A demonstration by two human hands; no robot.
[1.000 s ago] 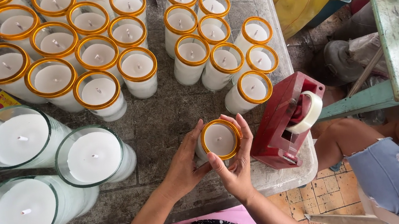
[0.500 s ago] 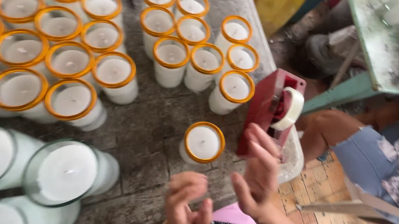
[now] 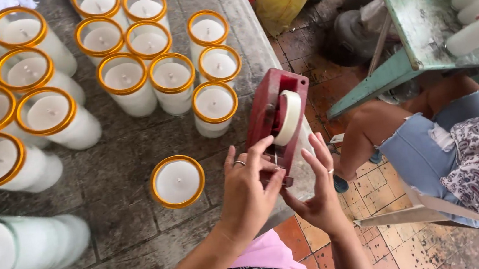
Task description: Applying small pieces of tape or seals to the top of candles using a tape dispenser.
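- Left hand (image 3: 249,187) and right hand (image 3: 318,190): each grip pinches at the front of the red tape dispenser (image 3: 278,120); what the fingertips hold is too small to tell.
- Gold-rimmed candle (image 3: 177,181) stands on the table (image 3: 117,159), just left of the left grip.

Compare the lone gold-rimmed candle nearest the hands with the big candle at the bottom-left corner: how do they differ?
The lone gold-rimmed candle has an orange-gold band round its top; the big candle has a clear, greenish glass rim. The lone one is narrower, the big one much wider. The lone one stands apart from the others, near the left hand; the big one is cut off by the frame edge. Both hold white wax and stand upright on the grey table.
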